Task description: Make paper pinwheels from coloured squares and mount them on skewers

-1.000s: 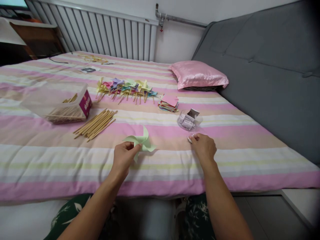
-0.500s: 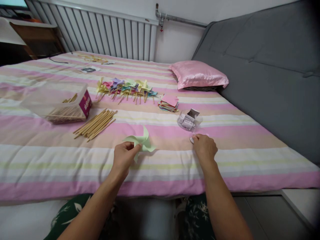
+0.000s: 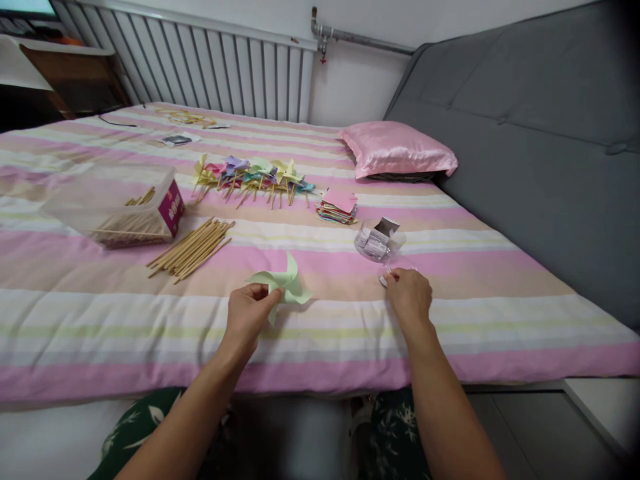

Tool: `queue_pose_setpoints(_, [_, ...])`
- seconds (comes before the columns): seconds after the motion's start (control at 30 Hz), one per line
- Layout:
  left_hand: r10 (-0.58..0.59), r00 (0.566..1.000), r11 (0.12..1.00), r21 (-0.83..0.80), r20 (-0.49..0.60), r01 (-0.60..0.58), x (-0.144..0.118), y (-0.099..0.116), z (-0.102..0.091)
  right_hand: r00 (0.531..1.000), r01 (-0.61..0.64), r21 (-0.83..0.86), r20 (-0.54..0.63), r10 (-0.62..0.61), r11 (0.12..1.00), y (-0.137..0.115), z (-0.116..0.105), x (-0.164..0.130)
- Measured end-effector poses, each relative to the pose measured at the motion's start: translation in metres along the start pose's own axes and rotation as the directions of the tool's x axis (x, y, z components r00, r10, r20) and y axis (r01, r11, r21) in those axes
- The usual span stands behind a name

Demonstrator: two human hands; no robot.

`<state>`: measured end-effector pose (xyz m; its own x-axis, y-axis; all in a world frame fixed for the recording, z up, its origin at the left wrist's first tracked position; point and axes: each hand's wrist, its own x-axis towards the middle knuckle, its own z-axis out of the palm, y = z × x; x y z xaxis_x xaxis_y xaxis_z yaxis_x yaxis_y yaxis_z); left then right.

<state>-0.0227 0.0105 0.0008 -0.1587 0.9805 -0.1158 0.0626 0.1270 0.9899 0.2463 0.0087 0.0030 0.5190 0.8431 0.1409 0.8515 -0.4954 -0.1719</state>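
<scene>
While the striped bed sheet (image 3: 100,313) filled most of the view, a grey padded headboard (image 3: 525,133) rose along its right side and a white radiator (image 3: 210,67) stood against the far wall. A pink satin pillow (image 3: 397,150) lay at the head end, close to the headboard. Toward the left of the bed sat a clear plastic box (image 3: 113,207) with wooden sticks inside, and just beside it, on the sheet, a loose bundle of sticks (image 3: 193,248) lay fanned out. Farther back, a row of finished paper pinwheels (image 3: 253,177) in several colours lay side by side, with a small stack of coloured paper squares (image 3: 337,205) to their right. Nearer the person, a small clear bag (image 3: 375,241) of white pieces rested on a pink stripe.

Both bare forearms reached up from the lower edge of the view. The left hand (image 3: 247,315) pinched a pale green pinwheel (image 3: 285,283) between thumb and fingers, at its lower left blade, so that the paper stood slightly off the sheet in front of the person, midway between the stick bundle and the clear bag. The right hand (image 3: 410,297) rested on the sheet just below the clear bag, fingers curled in a narrow pinch on a tiny white piece (image 3: 383,281) at its fingertips; whether that piece was lifted or only touched could not be told.
</scene>
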Motion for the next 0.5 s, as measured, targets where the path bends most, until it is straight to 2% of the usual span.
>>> queue_pose_setpoints(0.17, [0.003,1.0,1.0,0.008,0.009,-0.003,0.0003,-0.001,-0.0004,0.999,0.004,0.028,-0.033,-0.004,1.0,0.0005,-0.0002,-0.0012])
queue_pose_setpoints(0.5, [-0.002,1.0,1.0,0.02,-0.003,0.002,0.0004,-0.0001,0.0008,0.984,-0.016,0.127,-0.172,0.038,0.992,0.0047,0.0033,0.0003])
